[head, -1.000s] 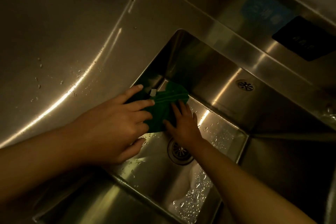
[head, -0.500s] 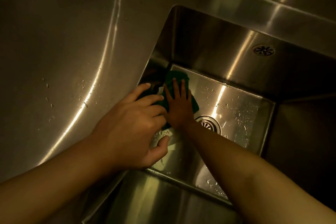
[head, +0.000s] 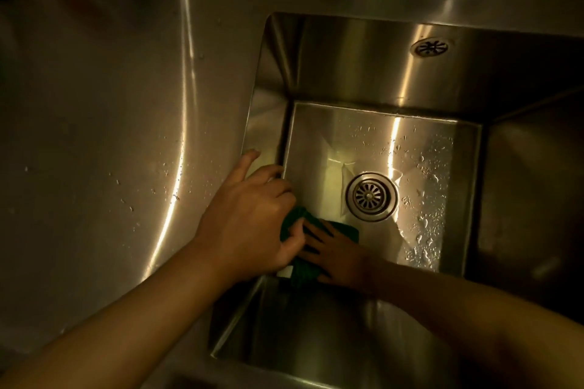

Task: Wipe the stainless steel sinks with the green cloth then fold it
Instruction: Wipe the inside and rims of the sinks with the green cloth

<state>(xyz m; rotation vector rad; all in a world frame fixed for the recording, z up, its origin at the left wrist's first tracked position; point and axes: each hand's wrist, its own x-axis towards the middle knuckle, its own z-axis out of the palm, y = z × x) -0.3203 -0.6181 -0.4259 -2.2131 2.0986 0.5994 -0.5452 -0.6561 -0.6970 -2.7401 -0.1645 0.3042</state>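
On the sink (head: 363, 73) floor, the right hand (head: 341, 259) presses flat fingers onto the green cloth (head: 304, 275), the left hand (head: 249, 221) pinching its edge.

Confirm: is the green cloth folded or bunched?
Bunched: green cloth lies crumpled in the stainless steel sink, left hand gripping, right hand pressing it.

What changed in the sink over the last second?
The green cloth was dragged along the left wall of the sink floor, from the far corner toward the person, past the drain. The left grip went from flat fingers to pinching a bunched edge. The right grip still presses flat on it; droplets remain right of the drain.
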